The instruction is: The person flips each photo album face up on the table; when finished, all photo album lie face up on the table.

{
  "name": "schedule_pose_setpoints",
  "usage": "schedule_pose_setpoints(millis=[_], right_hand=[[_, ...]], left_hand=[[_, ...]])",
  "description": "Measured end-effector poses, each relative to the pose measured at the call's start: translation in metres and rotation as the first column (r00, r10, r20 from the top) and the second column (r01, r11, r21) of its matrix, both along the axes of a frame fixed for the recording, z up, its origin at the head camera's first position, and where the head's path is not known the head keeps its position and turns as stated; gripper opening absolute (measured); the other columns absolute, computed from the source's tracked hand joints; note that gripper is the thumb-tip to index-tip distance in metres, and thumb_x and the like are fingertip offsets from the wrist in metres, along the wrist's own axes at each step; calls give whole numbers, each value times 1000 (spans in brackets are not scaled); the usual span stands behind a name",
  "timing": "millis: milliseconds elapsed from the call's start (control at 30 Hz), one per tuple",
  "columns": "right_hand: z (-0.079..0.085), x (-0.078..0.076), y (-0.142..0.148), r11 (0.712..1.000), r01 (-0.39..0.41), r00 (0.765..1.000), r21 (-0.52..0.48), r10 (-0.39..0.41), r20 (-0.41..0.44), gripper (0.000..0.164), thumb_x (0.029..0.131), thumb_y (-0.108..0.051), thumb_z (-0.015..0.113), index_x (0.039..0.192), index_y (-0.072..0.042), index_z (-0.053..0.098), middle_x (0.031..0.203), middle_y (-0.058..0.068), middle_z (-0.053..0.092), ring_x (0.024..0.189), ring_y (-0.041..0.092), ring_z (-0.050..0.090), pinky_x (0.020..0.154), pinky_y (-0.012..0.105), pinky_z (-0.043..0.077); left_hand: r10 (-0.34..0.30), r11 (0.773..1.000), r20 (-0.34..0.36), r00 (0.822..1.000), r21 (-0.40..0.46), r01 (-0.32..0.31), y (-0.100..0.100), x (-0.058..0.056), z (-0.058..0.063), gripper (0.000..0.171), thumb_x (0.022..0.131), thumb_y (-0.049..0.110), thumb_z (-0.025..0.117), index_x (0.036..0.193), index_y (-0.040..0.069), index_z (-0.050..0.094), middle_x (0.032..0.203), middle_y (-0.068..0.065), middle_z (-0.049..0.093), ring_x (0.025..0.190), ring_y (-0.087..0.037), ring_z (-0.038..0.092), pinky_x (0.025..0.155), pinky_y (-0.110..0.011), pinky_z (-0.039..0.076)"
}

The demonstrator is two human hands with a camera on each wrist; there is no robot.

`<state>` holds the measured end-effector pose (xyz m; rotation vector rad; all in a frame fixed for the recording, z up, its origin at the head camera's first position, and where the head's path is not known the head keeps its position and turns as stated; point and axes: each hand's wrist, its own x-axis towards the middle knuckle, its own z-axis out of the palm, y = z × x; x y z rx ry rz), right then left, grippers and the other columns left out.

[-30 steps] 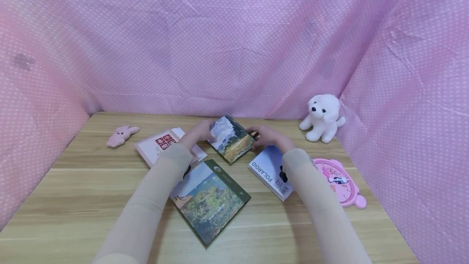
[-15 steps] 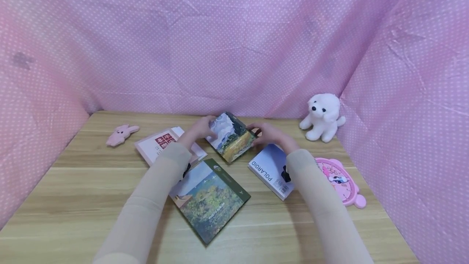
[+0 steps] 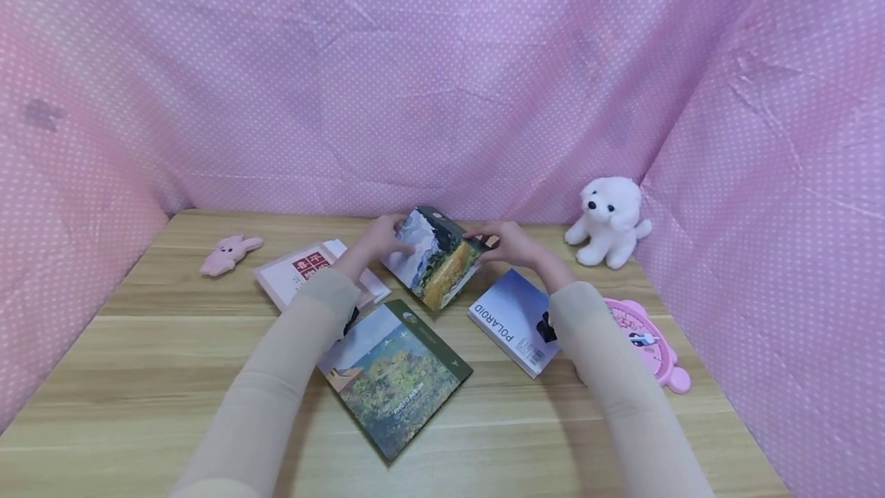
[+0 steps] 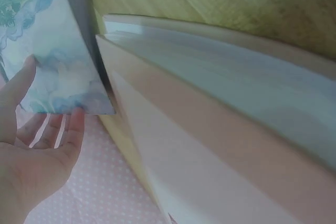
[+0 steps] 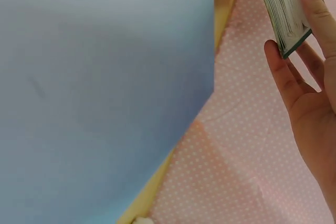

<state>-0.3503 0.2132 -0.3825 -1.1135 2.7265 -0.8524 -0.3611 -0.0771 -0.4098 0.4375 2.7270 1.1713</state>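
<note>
Both hands hold a small photo album with a painted cover near the table's back edge, its far side raised. My left hand pinches the left corner; in the left wrist view the thumb lies on the cover and the fingers are behind it. My right hand grips the right edge; in the right wrist view its thumb is against the page block, the other fingers curl below. A larger green-edged photo album lies in front. A blue-white POLAROID album lies below the right hand.
A pale album with red characters lies partly under the left arm. Pink plush rabbit sits at the back left, a white plush dog at the back right. A pink clock lies beside the right sleeve. Pink dotted cloth surrounds the table.
The small album has tilted, its far side rising off the table. My right hand has shifted slightly up and to the right, uncovering more of the POLAROID album.
</note>
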Motion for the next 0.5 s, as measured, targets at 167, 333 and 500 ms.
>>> schedule_pose_setpoints(millis=[167, 333, 500], right_hand=[[4, 2, -2, 1000, 5, 999, 1, -5, -42, 52, 72, -16, 82, 119, -6, 64, 114, 11, 64, 94, 24, 62, 75, 29, 57], [11, 6, -3, 1000, 30, 997, -1, -30, -69, 54, 70, -19, 84, 119, -7, 64, 116, 11, 64, 95, 24, 64, 74, 28, 57], [16, 10, -1, 998, 68, 996, -17, -68, -54, 57, 69, -18, 85, 120, -9, 63, 113, 13, 66, 97, 25, 66, 74, 31, 57]], left_hand=[[7, 999, -44, 999, 47, -5, 0, 0, 3, 76, 79, 19, 77, 139, -4, 38, 135, -24, 48, 124, -36, 45, 107, -44, 37], [23, 992, -74, 997, 125, -14, 0, -1, 6, 76, 78, 22, 77, 139, -2, 39, 135, -22, 47, 124, -35, 45, 106, -44, 38], [35, 988, -72, 997, 152, -23, 2, -2, 12, 72, 80, 25, 76, 138, 2, 40, 135, -21, 48, 125, -34, 45, 106, -44, 39]])
